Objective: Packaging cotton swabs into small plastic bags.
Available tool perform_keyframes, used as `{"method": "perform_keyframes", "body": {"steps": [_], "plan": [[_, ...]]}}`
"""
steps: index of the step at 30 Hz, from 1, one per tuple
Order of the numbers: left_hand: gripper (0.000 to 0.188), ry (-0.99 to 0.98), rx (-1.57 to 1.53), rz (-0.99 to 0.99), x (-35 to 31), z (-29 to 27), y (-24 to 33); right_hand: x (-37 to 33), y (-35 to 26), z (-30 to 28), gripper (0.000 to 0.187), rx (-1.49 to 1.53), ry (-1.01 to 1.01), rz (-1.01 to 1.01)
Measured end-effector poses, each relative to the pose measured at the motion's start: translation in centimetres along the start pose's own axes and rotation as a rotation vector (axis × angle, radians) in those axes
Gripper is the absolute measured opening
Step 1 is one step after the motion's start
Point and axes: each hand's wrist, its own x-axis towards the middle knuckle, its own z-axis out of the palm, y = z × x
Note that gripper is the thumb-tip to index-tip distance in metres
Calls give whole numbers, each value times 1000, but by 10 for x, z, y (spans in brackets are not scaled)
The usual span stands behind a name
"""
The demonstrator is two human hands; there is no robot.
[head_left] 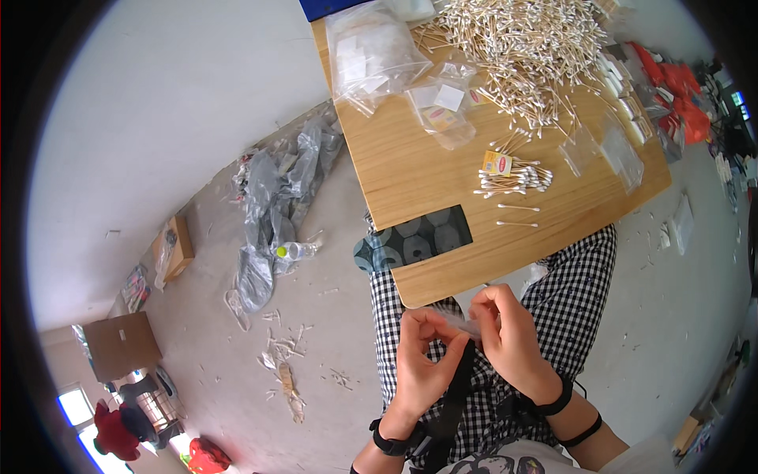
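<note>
Over my lap, just off the table's near edge, my left hand (426,355) and my right hand (509,336) pinch a small clear plastic bag (456,322) between them. Fingertips cover much of the bag, so I cannot tell whether anything is inside. On the wooden table (379,166) ahead lies a small bundle of cotton swabs (513,183) with a yellow and red card (497,163) on top. Two single cotton swabs (518,208) lie apart on the near side of it. A large heap of loose cotton swabs (537,55) covers the far part.
A big clear bag (373,59) and small bags with cards (442,107) lie at the far left. Flat empty bags (621,158) are on the right. A dark panel (426,237) crosses the table's left edge. Grey plastic sheeting (272,205) and a bottle (292,251) are on the floor.
</note>
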Motion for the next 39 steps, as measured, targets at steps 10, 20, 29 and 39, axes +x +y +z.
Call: {"method": "perform_keyframes", "body": {"steps": [10,20,29,39], "plan": [[39,-69,305,140,5,-2,8,2,-4,-10,22,118,-244,-51],[41,-39,282,188,3,2,17,1,-8,-7,15,88,-114,23],[81,-91,915,466,7,-3,34,1,-4,-6,9,381,-222,208],[48,-129,658,272,9,-29,14,-4,-8,12,20,89,-321,28]]}}
